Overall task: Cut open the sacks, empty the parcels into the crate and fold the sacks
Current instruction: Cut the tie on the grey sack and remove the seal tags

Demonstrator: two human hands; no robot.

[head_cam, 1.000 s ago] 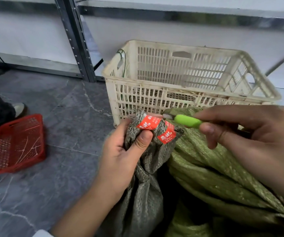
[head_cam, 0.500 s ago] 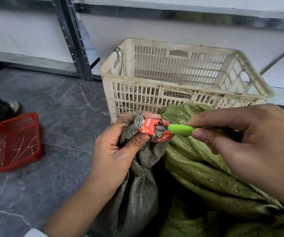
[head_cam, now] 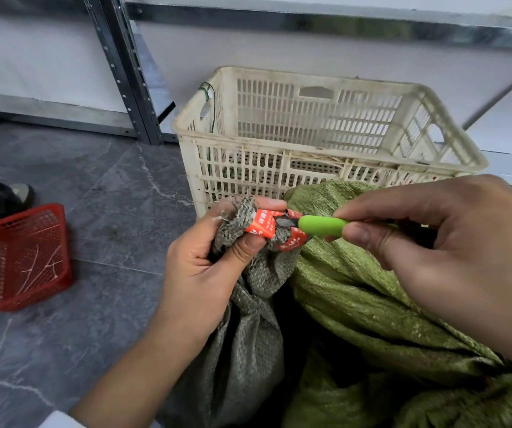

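A grey woven sack point(head_cam: 242, 350) stands in front of me, its bunched neck bound with red printed tape point(head_cam: 264, 227). My left hand point(head_cam: 205, 267) grips that neck just below the tape, thumb pressed on the tape's lower edge. My right hand point(head_cam: 452, 257) pinches a green-handled cutter point(head_cam: 322, 226), whose dark blade tip sits in the tape. A green woven sack point(head_cam: 372, 298) lies to the right under my right hand. Behind both sacks is a cream slatted plastic crate point(head_cam: 325, 131); I cannot see anything in it.
A red plastic basket point(head_cam: 20, 257) holding a few pale strips lies on the dark stone floor at the left. A person's shoe point(head_cam: 23, 193) shows beyond it. Metal shelving uprights point(head_cam: 125, 72) and a low shelf run along the wall behind the crate.
My right hand has brought the cutter leftward until its blade tip entered the red tape. My left hand keeps its grip on the sack neck.
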